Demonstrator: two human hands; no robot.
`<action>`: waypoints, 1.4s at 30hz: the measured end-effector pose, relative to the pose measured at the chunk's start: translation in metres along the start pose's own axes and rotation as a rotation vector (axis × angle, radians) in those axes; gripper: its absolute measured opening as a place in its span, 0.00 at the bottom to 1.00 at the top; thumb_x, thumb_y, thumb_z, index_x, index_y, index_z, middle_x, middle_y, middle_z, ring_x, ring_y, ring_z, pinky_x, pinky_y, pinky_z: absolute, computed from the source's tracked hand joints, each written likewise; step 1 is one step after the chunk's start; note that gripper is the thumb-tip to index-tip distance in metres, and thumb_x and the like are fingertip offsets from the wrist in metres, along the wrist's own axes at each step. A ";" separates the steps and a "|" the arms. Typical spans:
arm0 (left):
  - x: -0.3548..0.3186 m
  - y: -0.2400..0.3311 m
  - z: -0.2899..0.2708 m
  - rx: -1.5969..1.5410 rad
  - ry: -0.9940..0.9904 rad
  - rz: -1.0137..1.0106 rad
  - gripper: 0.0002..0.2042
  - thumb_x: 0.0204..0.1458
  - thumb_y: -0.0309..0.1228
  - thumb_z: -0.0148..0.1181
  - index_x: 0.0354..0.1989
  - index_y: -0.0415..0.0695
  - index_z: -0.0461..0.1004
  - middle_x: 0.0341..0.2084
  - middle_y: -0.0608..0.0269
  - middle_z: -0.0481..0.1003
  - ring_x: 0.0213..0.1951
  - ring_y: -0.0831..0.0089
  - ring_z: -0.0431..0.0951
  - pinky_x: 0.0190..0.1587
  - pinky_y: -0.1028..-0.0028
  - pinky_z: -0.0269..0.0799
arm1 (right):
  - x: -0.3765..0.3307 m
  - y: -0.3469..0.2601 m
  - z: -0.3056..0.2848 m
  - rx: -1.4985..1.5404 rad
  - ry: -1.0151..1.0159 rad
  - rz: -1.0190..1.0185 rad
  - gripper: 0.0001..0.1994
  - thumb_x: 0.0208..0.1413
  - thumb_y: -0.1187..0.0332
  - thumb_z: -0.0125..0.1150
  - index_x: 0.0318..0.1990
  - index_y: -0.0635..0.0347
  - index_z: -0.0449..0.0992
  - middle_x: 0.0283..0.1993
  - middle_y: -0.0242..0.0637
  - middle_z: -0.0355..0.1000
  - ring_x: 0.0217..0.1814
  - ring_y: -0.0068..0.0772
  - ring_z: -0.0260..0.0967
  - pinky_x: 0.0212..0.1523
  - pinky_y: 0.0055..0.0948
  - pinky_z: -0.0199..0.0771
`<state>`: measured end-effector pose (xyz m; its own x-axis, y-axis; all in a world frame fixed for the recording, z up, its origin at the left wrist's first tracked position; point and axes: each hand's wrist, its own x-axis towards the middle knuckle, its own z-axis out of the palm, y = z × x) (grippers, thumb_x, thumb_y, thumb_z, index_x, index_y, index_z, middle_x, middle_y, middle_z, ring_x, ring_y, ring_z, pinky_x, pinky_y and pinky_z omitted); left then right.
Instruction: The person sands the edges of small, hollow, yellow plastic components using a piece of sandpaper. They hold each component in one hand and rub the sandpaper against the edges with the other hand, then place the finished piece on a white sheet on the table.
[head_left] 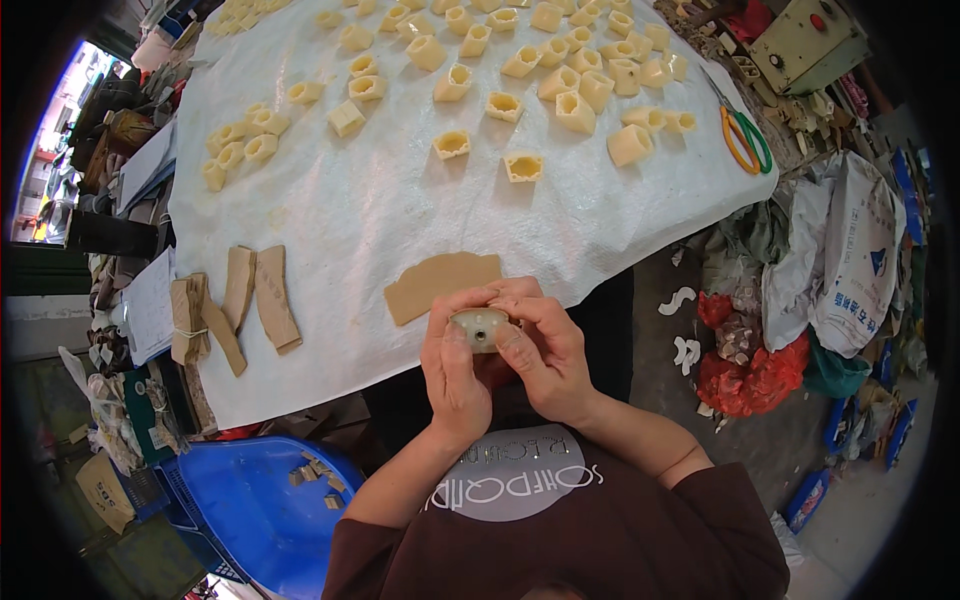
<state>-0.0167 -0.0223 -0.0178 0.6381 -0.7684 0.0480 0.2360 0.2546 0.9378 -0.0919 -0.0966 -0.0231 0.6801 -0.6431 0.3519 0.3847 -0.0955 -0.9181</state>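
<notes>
Close to my body, at the table's near edge, both hands grip one small pale cream piece with a dark round hole in its face (482,322). My left hand (455,375) presses on its left side with the thumb. From the right, my right hand (545,350) wraps round it, thumb on the front. The fingers hide much of the piece. Just beyond my hands lies a flat tan sheet (425,287) with a wavy far edge. Several hollow cream-yellow blocks (523,167) are scattered over the white table cover (330,220).
Tan strips (275,300), some tied in a bundle, lie at the table's left. Scissors with orange and green handles (745,140) rest at the right edge. A blue tub (250,530) with small blocks stands lower left; red bags (750,375) and white sacks (850,260) are right.
</notes>
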 end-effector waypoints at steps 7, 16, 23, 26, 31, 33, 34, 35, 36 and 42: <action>0.005 0.011 -0.002 -0.387 -0.038 -0.250 0.15 0.56 0.38 0.37 0.49 0.44 0.56 0.37 0.58 0.66 0.39 0.72 0.69 0.40 0.72 0.68 | 0.001 -0.005 -0.006 0.186 0.036 0.333 0.11 0.58 0.68 0.48 0.46 0.62 0.65 0.47 0.38 0.58 0.45 0.26 0.58 0.44 0.22 0.61; -0.001 -0.003 -0.004 -0.204 0.009 -0.178 0.13 0.54 0.34 0.39 0.46 0.43 0.55 0.40 0.58 0.65 0.40 0.71 0.70 0.40 0.71 0.70 | -0.001 0.003 -0.002 0.023 0.014 0.121 0.11 0.58 0.69 0.48 0.47 0.61 0.64 0.49 0.41 0.56 0.46 0.29 0.57 0.46 0.26 0.60; 0.005 0.011 -0.019 -0.243 -0.140 -0.262 0.14 0.49 0.27 0.45 0.44 0.41 0.57 0.41 0.60 0.63 0.39 0.75 0.66 0.38 0.78 0.66 | 0.008 -0.002 -0.013 -0.272 -0.057 -0.063 0.09 0.57 0.70 0.48 0.43 0.61 0.67 0.45 0.42 0.61 0.44 0.34 0.60 0.46 0.29 0.61; 0.009 0.024 -0.021 -0.260 -0.243 -0.349 0.16 0.44 0.25 0.46 0.44 0.40 0.59 0.37 0.62 0.65 0.35 0.79 0.66 0.33 0.83 0.64 | 0.015 -0.017 -0.026 -0.138 -0.096 0.078 0.08 0.57 0.68 0.48 0.41 0.61 0.69 0.46 0.42 0.61 0.46 0.31 0.60 0.47 0.26 0.60; 0.010 0.018 -0.020 -0.225 -0.389 -0.431 0.23 0.41 0.37 0.54 0.44 0.39 0.58 0.29 0.57 0.67 0.24 0.78 0.66 0.21 0.83 0.60 | 0.031 -0.010 -0.026 0.593 -0.193 0.556 0.06 0.55 0.68 0.51 0.32 0.60 0.71 0.49 0.43 0.60 0.47 0.28 0.61 0.46 0.28 0.64; 0.010 0.013 -0.019 -0.217 -0.391 -0.411 0.26 0.42 0.42 0.56 0.44 0.38 0.57 0.27 0.54 0.67 0.21 0.76 0.66 0.19 0.82 0.59 | 0.030 -0.008 -0.029 0.667 -0.283 0.629 0.08 0.54 0.66 0.51 0.30 0.60 0.70 0.50 0.43 0.60 0.47 0.29 0.61 0.46 0.29 0.64; 0.009 0.012 -0.016 -0.223 -0.376 -0.403 0.26 0.42 0.42 0.55 0.44 0.38 0.56 0.27 0.54 0.67 0.21 0.75 0.66 0.19 0.82 0.59 | 0.031 -0.008 -0.030 0.708 -0.335 0.667 0.08 0.54 0.65 0.52 0.30 0.60 0.70 0.50 0.44 0.60 0.48 0.29 0.61 0.46 0.30 0.65; 0.009 0.012 -0.014 -0.231 -0.361 -0.393 0.26 0.41 0.42 0.55 0.44 0.37 0.56 0.26 0.54 0.67 0.21 0.75 0.66 0.18 0.82 0.59 | 0.032 -0.008 -0.031 0.731 -0.352 0.693 0.09 0.54 0.64 0.52 0.29 0.60 0.70 0.51 0.44 0.60 0.48 0.30 0.61 0.47 0.30 0.65; 0.009 0.013 -0.014 -0.239 -0.366 -0.407 0.26 0.41 0.42 0.55 0.44 0.37 0.56 0.25 0.54 0.67 0.21 0.75 0.67 0.18 0.81 0.60 | 0.032 -0.008 -0.031 0.760 -0.369 0.720 0.10 0.54 0.63 0.52 0.29 0.60 0.70 0.51 0.45 0.59 0.48 0.30 0.61 0.47 0.30 0.64; 0.011 0.016 -0.015 -0.261 -0.376 -0.473 0.24 0.37 0.38 0.52 0.42 0.39 0.56 0.26 0.57 0.66 0.24 0.75 0.67 0.22 0.82 0.62 | 0.030 -0.009 -0.027 0.794 -0.360 0.713 0.10 0.53 0.62 0.53 0.26 0.59 0.70 0.52 0.50 0.59 0.50 0.34 0.61 0.48 0.31 0.64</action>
<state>0.0053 -0.0183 -0.0071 0.1340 -0.9731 -0.1875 0.6283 -0.0629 0.7754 -0.0915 -0.1356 -0.0091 0.9945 -0.0884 -0.0565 0.0370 0.7996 -0.5994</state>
